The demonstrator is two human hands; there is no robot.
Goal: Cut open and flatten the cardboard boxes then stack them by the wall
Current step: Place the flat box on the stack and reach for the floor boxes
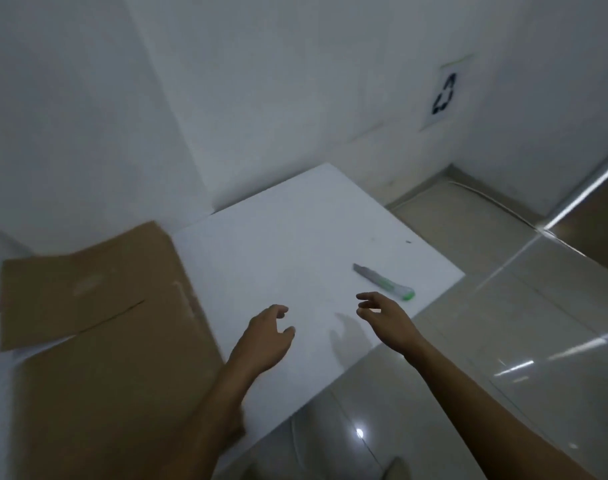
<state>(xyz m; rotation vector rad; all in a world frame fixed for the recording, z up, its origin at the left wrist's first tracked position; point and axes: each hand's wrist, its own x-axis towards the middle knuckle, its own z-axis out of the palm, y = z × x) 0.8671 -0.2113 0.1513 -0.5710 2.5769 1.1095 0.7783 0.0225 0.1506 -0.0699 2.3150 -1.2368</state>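
Left hand (264,337), right hand (385,317), both grips apart, empty; one knife (384,282), one cardboard (115,382).

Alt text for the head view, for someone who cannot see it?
Left hand and right hand hover empty over a white board, a green utility knife beside the right. Flattened cardboard lies left, by the wall.

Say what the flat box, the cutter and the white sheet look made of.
Flat box: brown cardboard, matte, with a slit and fold lines.
Cutter: grey body, probably metal, with a green plastic-looking end.
White sheet: smooth, matte board; foam or plastic, cannot tell.
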